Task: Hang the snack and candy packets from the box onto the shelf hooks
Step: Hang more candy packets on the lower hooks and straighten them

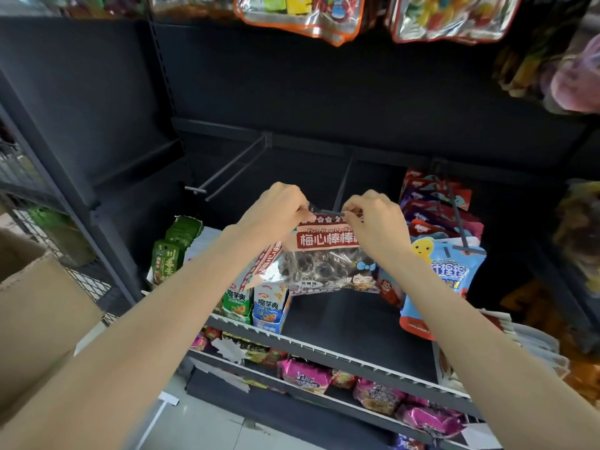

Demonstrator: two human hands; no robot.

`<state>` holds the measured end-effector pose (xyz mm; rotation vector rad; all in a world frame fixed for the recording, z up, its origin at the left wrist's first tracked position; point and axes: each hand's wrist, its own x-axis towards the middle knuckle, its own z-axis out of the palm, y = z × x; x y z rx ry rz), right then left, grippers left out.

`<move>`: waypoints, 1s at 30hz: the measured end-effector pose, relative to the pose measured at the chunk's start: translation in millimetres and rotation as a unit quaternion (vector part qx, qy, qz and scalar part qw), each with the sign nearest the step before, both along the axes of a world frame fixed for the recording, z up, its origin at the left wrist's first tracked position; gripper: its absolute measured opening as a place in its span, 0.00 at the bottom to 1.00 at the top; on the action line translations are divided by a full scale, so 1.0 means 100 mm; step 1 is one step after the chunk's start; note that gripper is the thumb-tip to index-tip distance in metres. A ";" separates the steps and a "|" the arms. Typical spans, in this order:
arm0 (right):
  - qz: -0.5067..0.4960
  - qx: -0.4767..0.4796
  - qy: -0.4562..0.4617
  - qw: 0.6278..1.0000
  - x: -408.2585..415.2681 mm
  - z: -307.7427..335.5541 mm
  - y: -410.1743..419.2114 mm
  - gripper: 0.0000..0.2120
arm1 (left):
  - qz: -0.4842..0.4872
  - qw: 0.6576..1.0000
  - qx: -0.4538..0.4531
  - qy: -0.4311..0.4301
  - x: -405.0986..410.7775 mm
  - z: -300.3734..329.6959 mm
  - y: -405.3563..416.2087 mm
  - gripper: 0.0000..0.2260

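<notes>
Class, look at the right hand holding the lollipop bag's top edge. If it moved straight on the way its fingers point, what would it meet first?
The right hand points left, toward the left hand, which grips the same lollipop bag; it would probably meet that hand first, though depth is unclear.

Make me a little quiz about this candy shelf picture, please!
1. True or false: both hands pinch the top edge of the lollipop packet.
2. Which hook carries no packets: A, the left hook, or B, the hook on the right holding the blue gummy packet?
3. What stands at the far left edge of the picture?

Key:
1. True: left hand and right hand each pinch it.
2. A.
3. The cardboard box.
</notes>
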<state>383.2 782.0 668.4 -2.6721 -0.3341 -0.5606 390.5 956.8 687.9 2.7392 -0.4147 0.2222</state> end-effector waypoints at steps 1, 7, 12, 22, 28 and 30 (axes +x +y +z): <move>-0.006 -0.007 -0.002 1.000 0.01 0.00 0.00 0.10 | 0.003 1.000 0.001 0.003 0.02 0.00 -0.01 0.11; -0.038 -0.024 0.004 0.999 0.15 -0.05 0.04 0.10 | 0.015 0.999 -0.009 0.038 0.14 -0.01 -0.02 0.11; -0.085 -0.001 0.016 0.996 0.43 -0.02 0.05 0.12 | 0.049 0.998 -0.029 0.019 0.21 0.06 0.09 0.11; -0.186 0.056 0.085 0.977 0.98 0.01 0.13 0.15 | 0.120 0.988 -0.098 0.017 0.34 0.04 0.12 0.11; -0.138 0.083 0.058 0.985 1.12 -0.06 0.04 0.20 | 0.109 0.982 -0.150 0.044 0.28 -0.04 0.18 0.12; -0.105 0.111 0.015 0.988 1.04 -0.09 0.02 0.20 | 0.105 0.976 -0.182 0.051 0.23 -0.06 0.16 0.11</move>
